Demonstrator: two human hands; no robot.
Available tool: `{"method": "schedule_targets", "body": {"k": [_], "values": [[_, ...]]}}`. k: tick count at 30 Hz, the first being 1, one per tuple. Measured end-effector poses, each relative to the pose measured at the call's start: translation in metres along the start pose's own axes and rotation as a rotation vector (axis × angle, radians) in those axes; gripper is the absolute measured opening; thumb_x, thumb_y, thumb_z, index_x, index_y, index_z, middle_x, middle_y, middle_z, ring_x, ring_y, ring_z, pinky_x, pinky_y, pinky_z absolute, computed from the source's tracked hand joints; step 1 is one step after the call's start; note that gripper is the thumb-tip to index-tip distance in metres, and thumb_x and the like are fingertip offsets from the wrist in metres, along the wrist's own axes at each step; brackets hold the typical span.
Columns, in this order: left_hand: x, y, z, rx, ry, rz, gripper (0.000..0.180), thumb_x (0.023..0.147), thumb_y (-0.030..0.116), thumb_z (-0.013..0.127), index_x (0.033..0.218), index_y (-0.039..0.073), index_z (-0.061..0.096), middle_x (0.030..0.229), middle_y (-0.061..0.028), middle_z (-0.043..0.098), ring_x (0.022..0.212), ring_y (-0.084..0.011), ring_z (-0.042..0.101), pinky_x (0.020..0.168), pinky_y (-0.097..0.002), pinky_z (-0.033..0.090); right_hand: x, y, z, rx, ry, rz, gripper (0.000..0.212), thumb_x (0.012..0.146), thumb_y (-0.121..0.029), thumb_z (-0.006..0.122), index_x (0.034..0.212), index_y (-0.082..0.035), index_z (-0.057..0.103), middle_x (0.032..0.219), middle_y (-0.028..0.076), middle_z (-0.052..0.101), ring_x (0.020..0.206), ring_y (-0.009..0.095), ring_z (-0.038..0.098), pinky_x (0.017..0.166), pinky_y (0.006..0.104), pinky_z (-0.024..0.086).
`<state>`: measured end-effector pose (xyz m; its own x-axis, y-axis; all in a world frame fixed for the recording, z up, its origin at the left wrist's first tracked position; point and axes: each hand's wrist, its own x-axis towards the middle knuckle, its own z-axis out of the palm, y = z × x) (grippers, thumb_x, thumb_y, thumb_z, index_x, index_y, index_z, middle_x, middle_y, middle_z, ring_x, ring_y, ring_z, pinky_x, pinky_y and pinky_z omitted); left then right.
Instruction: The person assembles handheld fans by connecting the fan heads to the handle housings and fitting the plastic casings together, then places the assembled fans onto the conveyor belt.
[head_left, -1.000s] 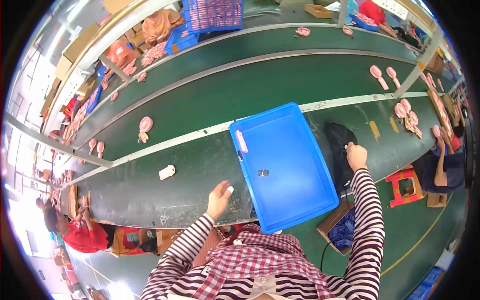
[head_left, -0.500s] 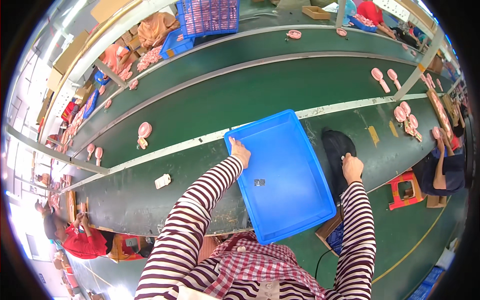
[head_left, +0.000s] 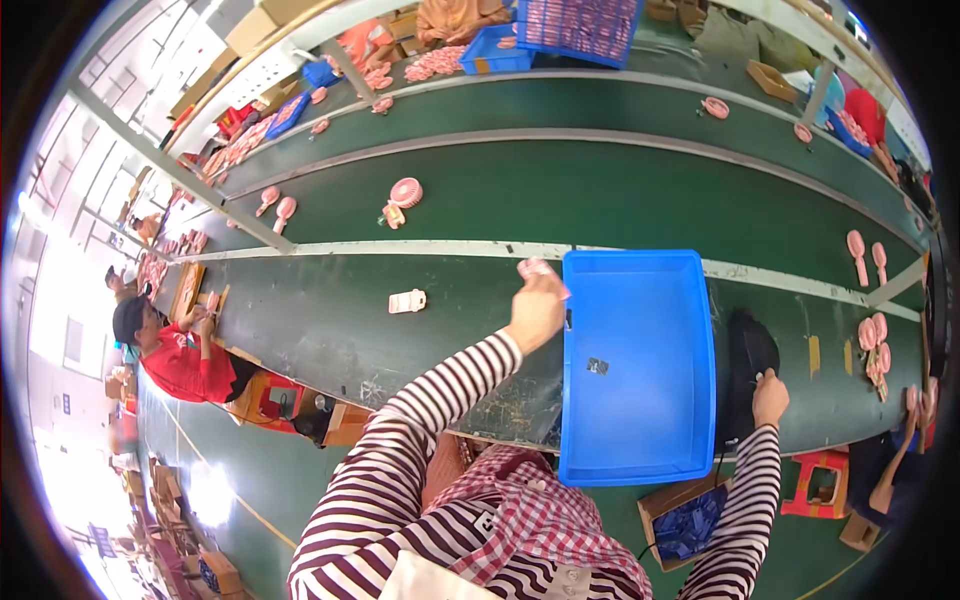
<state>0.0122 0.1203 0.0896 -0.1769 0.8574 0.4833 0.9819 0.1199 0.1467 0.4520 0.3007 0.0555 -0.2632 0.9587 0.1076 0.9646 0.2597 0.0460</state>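
Note:
A shallow blue plastic tray (head_left: 640,400) stands before me, its near end reaching past the bench's front edge. A small dark patch lies on its floor. My left hand (head_left: 537,312) is closed beside the tray's far left corner. A small pale pink piece (head_left: 536,268) sticks out of its fingers; its kind is unclear. To the right of the tray, my right hand (head_left: 770,398) grips a black fabric item (head_left: 752,352) lying on the bench, with the fingertips partly hidden. A white plastic part (head_left: 407,301) lies left of my left hand.
Beyond the bench runs a green conveyor belt (head_left: 560,190) carrying pink handheld fans (head_left: 405,192). More pink fans (head_left: 872,342) lie at the bench's right. A co-worker in red (head_left: 185,365) sits at the left, another person's hands are at the far right. An open carton (head_left: 685,520) stands below.
My left hand has gone from the tray's left rim to just outside it, now with a pale pink piece. The tray looks straighter as the view has turned. My right hand remains at the black fabric.

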Motion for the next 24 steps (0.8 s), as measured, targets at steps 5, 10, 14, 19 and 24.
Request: {"method": "schedule_targets", "body": {"k": [5,10,14,19,24], "values": [[-0.078,-0.089,-0.012,0.292,-0.103,-0.224,0.029,0.067,0.016,0.064,0.089,-0.002,0.058,0.105,-0.0199,0.053,0.106,-0.0358,0.046,0.092,-0.0411,0.039,-0.023,0.023,-0.024,-0.074,0.057,-0.047,0.014,0.082,-0.019,0.054,0.076,-0.006,0.055,0.067,0.018,0.061,0.064,0.036,0.060,0.056,0.0459,0.047],[-0.097,-0.042,-0.001,-0.291,-0.377,-0.580,0.066,0.079,0.046,0.059,0.119,-0.005,0.045,0.111,-0.0189,0.054,0.098,-0.0283,0.055,0.086,-0.0342,0.043,-0.090,0.067,-0.057,-0.142,0.071,-0.007,0.008,0.077,-0.015,0.054,0.073,-0.008,0.057,0.059,0.016,0.059,0.056,0.036,0.059,0.053,0.0472,0.046],[-0.077,0.024,-0.027,-1.050,-0.679,-1.025,0.077,0.075,0.044,0.063,0.132,0.001,0.034,0.103,-0.0121,0.057,0.072,-0.0149,0.053,0.057,-0.0305,0.045,-0.176,0.045,-0.118,-0.048,0.118,0.078,0.012,0.076,-0.015,0.054,0.068,-0.007,0.050,0.054,0.015,0.054,0.052,0.034,0.055,0.048,0.0455,0.042],[-0.070,0.048,0.009,-1.107,-0.785,-0.997,0.049,0.073,0.029,0.066,0.111,0.002,0.050,0.096,-0.0128,0.058,0.075,-0.0243,0.059,0.056,-0.0399,0.052,-0.310,0.015,-0.167,0.129,0.068,0.308,0.013,0.074,-0.014,0.056,0.066,-0.008,0.048,0.053,0.014,0.052,0.049,0.034,0.053,0.047,0.0435,0.041],[-0.071,0.035,0.049,-1.251,-0.851,-1.117,0.034,0.066,0.003,0.058,0.099,-0.001,0.051,0.089,-0.0136,0.057,0.074,-0.0291,0.060,0.055,-0.0467,0.055,-0.463,-0.035,-0.142,0.119,-0.163,0.661,0.019,0.079,-0.023,0.055,0.069,-0.007,0.051,0.054,0.014,0.054,0.051,0.034,0.056,0.048,0.0453,0.042]]}}
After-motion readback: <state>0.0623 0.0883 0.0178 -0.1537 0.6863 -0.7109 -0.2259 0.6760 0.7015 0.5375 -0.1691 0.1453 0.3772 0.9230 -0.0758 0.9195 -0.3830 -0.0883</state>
